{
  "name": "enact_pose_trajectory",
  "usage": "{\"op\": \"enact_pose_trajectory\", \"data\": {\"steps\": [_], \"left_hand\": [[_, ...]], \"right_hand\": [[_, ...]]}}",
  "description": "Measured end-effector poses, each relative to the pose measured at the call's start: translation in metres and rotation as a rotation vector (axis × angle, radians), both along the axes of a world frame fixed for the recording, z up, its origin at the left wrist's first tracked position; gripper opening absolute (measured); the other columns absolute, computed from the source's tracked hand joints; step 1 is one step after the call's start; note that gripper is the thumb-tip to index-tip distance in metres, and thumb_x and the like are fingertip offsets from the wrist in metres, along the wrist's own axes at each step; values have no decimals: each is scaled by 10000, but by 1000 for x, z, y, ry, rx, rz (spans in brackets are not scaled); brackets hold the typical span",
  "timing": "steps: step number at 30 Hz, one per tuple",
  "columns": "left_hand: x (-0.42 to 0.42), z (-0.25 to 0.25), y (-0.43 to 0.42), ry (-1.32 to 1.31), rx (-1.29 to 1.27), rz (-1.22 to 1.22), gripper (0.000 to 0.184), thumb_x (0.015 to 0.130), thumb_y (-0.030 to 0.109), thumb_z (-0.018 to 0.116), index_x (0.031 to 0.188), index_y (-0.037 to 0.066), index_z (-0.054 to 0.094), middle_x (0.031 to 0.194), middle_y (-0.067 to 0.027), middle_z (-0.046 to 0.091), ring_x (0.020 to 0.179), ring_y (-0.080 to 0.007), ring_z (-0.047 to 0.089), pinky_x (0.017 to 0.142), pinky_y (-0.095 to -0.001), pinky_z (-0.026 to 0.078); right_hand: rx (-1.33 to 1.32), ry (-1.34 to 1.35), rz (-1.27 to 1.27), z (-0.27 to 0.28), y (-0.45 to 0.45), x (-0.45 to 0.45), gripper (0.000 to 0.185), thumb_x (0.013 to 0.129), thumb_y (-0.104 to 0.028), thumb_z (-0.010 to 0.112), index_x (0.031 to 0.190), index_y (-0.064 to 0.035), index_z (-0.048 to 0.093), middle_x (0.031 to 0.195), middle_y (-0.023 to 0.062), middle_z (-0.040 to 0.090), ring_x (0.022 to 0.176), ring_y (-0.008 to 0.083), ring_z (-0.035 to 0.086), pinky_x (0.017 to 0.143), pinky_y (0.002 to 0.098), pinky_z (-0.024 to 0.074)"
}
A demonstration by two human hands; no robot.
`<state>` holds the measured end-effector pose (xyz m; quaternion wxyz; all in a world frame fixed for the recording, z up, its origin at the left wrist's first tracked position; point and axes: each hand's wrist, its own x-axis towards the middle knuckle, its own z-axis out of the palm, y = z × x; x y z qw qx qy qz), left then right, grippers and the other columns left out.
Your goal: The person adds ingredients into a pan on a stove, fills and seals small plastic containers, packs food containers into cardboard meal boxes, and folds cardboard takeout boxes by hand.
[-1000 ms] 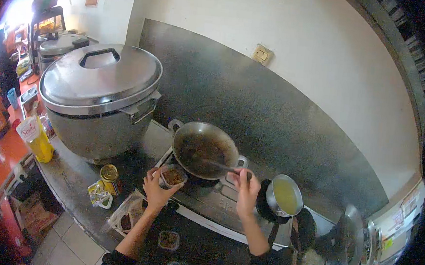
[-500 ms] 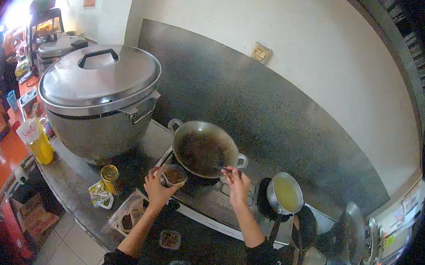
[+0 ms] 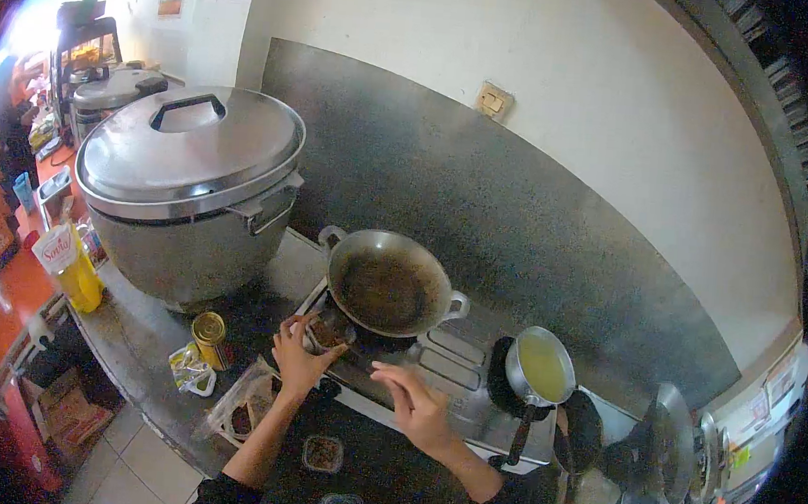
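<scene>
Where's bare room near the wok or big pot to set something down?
Stove top between the wok and saucepan, beyond the right hand. Also counter between the big pot, yellow pouch and can. Crowded: left hand and tub by the wok; pans right of the saucepan.

The right hand [image 3: 418, 410] has left the rim of the round grey metal wok [image 3: 390, 284] and now hovers over the stove's front edge, close to the small clear plastic container [image 3: 326, 334]. The long dark utensil no longer reaches into the wok.
</scene>
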<state>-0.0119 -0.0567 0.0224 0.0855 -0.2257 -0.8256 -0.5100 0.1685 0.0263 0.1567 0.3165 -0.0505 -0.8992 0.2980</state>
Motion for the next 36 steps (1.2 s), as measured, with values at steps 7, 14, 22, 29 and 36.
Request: {"op": "enact_pose_trajectory", "data": {"steps": [7,14,22,29,36], "left_hand": [[-6,-4,8,26,-15,7,764,584,498,855,1226,183,586,1232,-115,491,1136,-352,473,926,-486,402],[-9,-7,16,32,-29,14,764,564,491,863,1206,172,598,1227,-119,506,1120,-365,484,904,-508,424],[-9,0,19,20,-13,2,750,575,482,855,1212,179,600,1234,-141,509,1145,-378,469,962,-490,390],[-15,-2,18,50,-91,27,744,575,513,848,1210,205,612,1246,-114,508,1141,-362,486,948,-482,410],[-13,7,13,1,-109,13,752,580,517,845,1227,219,604,1265,-95,491,1153,-350,485,955,-481,409]], "right_hand": [[-591,246,-146,-12,79,-30,250,1013,-182,481,1037,21,625,974,109,705,868,152,685,655,209,485],[-408,108,-337,-62,140,-56,307,1013,-208,484,1016,61,630,964,130,687,894,186,681,706,225,508],[-986,278,-132,-50,96,-42,293,1001,-218,513,1045,58,602,1022,144,656,926,238,681,803,273,542],[-583,137,-90,1,41,-21,259,1014,-174,479,1059,46,609,1040,131,681,924,205,682,802,264,524],[-342,159,-107,-2,45,-27,284,1015,-194,480,1018,42,638,999,128,697,900,164,681,768,263,514]]}}
